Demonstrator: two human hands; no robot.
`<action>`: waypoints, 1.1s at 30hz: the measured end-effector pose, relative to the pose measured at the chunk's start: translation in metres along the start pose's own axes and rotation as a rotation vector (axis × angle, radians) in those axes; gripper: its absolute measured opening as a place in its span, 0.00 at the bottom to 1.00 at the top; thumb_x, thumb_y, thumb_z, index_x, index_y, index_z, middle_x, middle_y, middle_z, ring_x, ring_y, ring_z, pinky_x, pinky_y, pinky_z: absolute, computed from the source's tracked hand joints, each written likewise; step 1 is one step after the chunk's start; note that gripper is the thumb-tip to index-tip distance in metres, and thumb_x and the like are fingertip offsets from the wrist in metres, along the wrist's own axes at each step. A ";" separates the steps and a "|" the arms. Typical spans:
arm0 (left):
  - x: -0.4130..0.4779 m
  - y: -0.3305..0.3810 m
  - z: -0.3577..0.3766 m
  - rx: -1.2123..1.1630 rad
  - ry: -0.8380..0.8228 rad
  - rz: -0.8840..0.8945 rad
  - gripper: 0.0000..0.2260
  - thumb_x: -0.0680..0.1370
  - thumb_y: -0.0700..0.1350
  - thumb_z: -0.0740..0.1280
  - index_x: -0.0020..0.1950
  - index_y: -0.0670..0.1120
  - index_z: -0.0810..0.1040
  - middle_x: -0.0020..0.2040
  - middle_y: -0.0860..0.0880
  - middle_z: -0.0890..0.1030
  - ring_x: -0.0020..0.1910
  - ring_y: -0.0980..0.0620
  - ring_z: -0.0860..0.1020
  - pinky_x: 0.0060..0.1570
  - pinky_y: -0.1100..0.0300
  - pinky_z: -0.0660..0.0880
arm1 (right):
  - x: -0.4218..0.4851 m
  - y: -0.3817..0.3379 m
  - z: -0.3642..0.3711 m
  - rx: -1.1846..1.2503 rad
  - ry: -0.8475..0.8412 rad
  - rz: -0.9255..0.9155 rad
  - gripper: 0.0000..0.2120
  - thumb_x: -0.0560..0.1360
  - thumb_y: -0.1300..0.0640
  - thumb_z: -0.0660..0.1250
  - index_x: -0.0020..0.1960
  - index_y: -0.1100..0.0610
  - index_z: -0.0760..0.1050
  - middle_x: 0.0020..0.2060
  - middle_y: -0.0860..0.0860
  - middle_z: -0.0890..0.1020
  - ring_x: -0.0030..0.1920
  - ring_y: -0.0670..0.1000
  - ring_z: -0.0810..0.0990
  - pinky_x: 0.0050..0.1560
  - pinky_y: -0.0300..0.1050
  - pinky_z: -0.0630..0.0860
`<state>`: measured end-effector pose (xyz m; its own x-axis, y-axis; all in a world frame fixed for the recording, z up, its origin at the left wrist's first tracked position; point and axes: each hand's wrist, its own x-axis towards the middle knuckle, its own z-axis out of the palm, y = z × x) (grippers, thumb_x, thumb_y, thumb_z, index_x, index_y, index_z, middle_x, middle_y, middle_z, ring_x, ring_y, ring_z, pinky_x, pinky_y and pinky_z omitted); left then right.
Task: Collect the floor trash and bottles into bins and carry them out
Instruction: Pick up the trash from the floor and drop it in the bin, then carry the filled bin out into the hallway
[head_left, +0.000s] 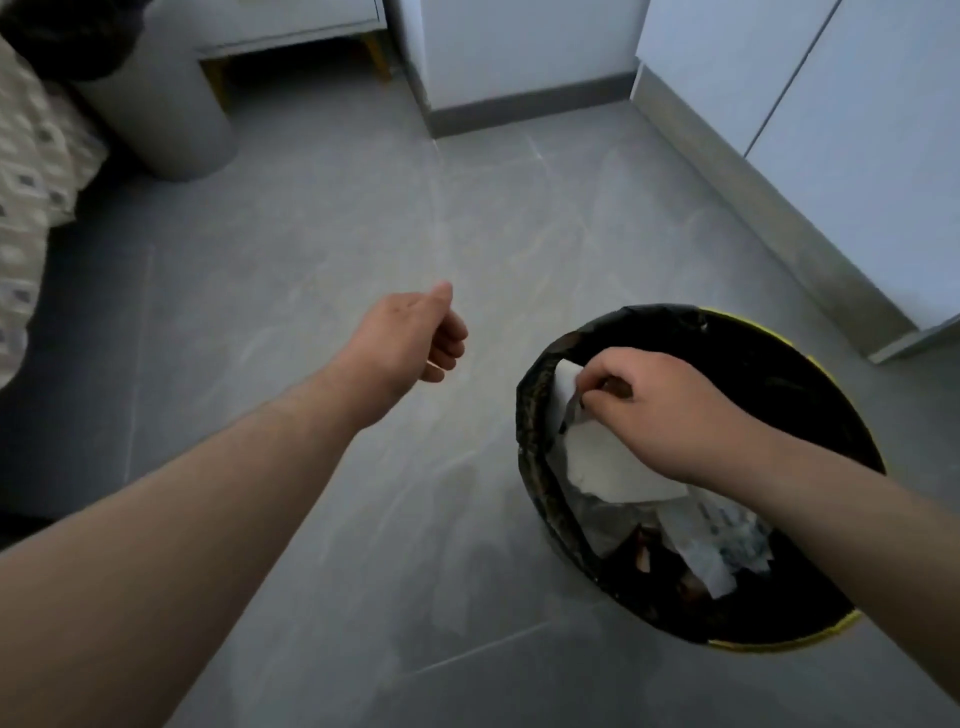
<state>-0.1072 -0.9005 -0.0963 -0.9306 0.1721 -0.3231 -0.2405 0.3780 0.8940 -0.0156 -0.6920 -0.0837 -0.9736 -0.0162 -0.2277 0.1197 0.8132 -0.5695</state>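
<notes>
A round bin (779, 646) with a yellow rim stands on the grey tiled floor (322, 218) at the lower right, lined with a black bag (531, 415) folded over its edge; the right hand (662, 410) reaches in over the mouth of the bin from the right, its fingers curled and drawn together with the thumb, pinching the upper edge of a sheet of white paper (608, 462) that lies just inside the bin against the left wall of the liner; a dark fold or strip shows right at the fingertips, and I cannot tell whether it belongs to the paper or to the bag; under the paper and the forearm the bin holds more trash, a heap of crumpled clear and printed wrappers (727, 540) with some brownish scraps beside them, too dim to name; the left hand (410, 332) is stretched out over bare floor to the left of the bin, well apart from it, palm turned inward, thumb up, fingers loosely curled toward the palm and holding nothing; at the upper left a tall grey bin (171, 119) stands on the floor with a dark bag bulging at its top, close beside a patterned bedcover (31, 171) that hangs down at the left edge; behind it is a white bedside cabinet (291, 26) on wooden legs; white cupboard doors (857, 130) with a grey plinth run along the right.
</notes>
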 end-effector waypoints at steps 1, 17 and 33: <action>0.001 -0.001 0.000 -0.039 0.019 -0.008 0.23 0.82 0.53 0.52 0.37 0.42 0.77 0.35 0.44 0.79 0.33 0.48 0.76 0.36 0.56 0.74 | 0.000 0.000 -0.001 0.029 0.007 0.012 0.05 0.76 0.56 0.63 0.47 0.49 0.78 0.42 0.43 0.80 0.45 0.43 0.77 0.44 0.39 0.73; -0.067 0.074 0.046 0.000 -0.064 -0.464 0.12 0.79 0.51 0.58 0.41 0.46 0.72 0.46 0.44 0.73 0.45 0.47 0.73 0.51 0.47 0.76 | -0.058 -0.014 -0.074 0.154 -0.032 0.382 0.25 0.76 0.51 0.63 0.71 0.53 0.62 0.66 0.52 0.70 0.66 0.54 0.69 0.60 0.47 0.69; -0.055 0.060 0.071 0.387 -0.084 -0.565 0.06 0.69 0.37 0.60 0.45 0.42 0.73 0.45 0.37 0.77 0.45 0.37 0.79 0.44 0.36 0.79 | -0.061 0.082 -0.091 0.183 -0.025 0.843 0.09 0.80 0.58 0.53 0.45 0.58 0.69 0.40 0.55 0.74 0.41 0.57 0.72 0.37 0.44 0.66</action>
<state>-0.0513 -0.8226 -0.0466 -0.6631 -0.0823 -0.7440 -0.5517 0.7254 0.4115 0.0360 -0.5714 -0.0443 -0.5411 0.5359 -0.6480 0.8320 0.4529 -0.3202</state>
